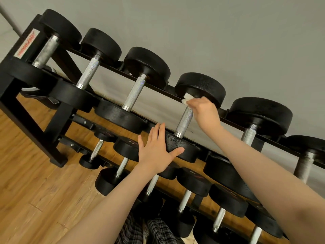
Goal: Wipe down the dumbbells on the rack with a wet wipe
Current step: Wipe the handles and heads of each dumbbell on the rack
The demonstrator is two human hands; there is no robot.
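Several black dumbbells with knurled steel handles lie across the top tier of a black rack [61,110]. My right hand [204,111] pinches a white wet wipe [187,99] against the far end of the fourth dumbbell's handle [184,120], just under its far head [202,86]. My left hand [156,152] lies flat with spread fingers on the near head [181,145] of that same dumbbell.
Smaller dumbbells [123,166] fill the lower tier near my forearms. A grey wall stands right behind the rack. Wooden floor [35,191] spreads to the left. Plaid trouser legs [149,231] show at the bottom edge.
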